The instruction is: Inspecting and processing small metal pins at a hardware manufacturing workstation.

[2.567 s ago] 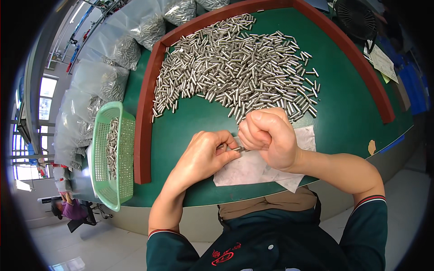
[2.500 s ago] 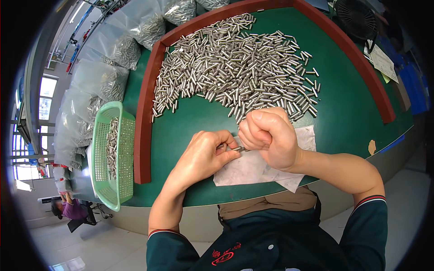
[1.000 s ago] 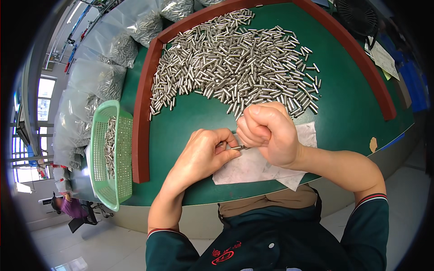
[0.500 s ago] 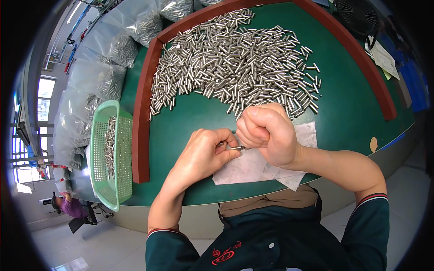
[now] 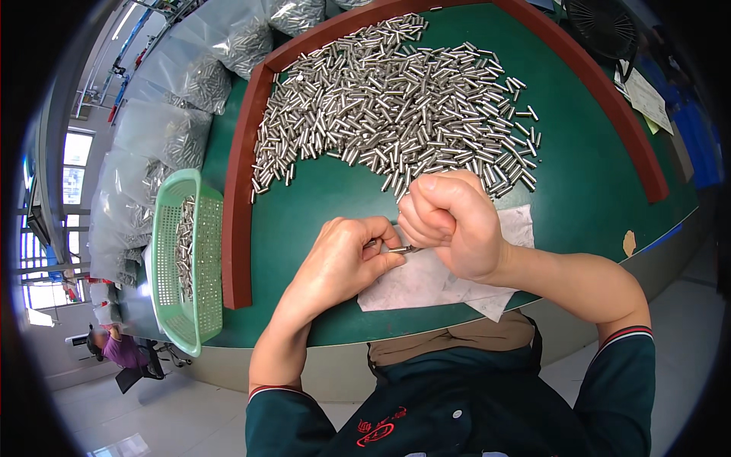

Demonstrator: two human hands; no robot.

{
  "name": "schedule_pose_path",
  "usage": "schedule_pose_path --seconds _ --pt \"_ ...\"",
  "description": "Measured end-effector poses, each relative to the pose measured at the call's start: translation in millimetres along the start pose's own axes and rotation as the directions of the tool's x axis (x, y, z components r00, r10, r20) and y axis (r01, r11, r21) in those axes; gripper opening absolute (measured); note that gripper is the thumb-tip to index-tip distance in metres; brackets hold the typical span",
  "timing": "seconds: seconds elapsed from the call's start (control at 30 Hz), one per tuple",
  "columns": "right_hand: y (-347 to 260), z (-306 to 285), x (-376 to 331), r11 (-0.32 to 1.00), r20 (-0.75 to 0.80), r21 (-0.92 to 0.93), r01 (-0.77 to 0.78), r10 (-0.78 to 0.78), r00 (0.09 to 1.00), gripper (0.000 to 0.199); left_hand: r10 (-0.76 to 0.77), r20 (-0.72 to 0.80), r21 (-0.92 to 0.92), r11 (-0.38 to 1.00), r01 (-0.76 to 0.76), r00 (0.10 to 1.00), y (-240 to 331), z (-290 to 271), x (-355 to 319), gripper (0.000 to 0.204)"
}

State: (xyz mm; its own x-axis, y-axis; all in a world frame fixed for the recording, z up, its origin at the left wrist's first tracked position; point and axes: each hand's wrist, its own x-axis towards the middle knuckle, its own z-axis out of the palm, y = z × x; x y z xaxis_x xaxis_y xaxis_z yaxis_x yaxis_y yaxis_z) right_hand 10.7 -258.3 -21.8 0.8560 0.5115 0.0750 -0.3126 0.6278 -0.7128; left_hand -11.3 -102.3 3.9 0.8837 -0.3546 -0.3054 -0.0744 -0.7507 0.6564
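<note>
My left hand pinches a small shiny metal pin between thumb and fingers, above a stained white cloth. More metal seems tucked among its curled fingers. My right hand is closed in a fist just right of the pin, its lower edge close to the pin's end. Whatever this fist holds is hidden, though something thin and dark shows between it and the pin. Beyond both hands lies a wide heap of similar metal pins on the green tabletop.
Dark red wooden rails border the work area. Outside the left rail stands a light green perforated basket with pins in it. Several clear bags of pins line the left side. A black fan and papers are at far right.
My right fist has shifted very slightly upward. My left hand keeps its hold on the pin in the same place.
</note>
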Motion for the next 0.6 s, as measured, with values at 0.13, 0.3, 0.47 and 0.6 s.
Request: schedule_pose_path --seconds 0.13,0.3,0.47,0.6 --pt "1.7 -0.4 0.5 1.0 0.017 0.006 0.014 -0.014 1.0 0.038 -0.003 0.0 -0.002 1.0 0.003 1.0 0.0 -0.3 0.1 0.013" --pt "6.0 0.8 -5.0 0.996 0.043 -0.082 0.032 -0.028 0.999 0.034 -0.002 0.0 -0.008 1.0 0.002 1.0 -0.2 0.6 1.3 0.015" --pt "7.2 3.8 -7.9 0.955 0.073 -0.268 0.126 -0.11 0.991 0.032 0.042 -0.049 -0.019 0.999 -0.043 0.998 -2.7 4.9 0.9 0.016" --pt "-1.2 6.2 -3.5 0.989 0.015 -0.136 0.062 -0.061 0.998 0.037 0.005 -0.002 0.003 1.0 -0.005 1.0 -2.8 -1.5 -1.2 0.018"
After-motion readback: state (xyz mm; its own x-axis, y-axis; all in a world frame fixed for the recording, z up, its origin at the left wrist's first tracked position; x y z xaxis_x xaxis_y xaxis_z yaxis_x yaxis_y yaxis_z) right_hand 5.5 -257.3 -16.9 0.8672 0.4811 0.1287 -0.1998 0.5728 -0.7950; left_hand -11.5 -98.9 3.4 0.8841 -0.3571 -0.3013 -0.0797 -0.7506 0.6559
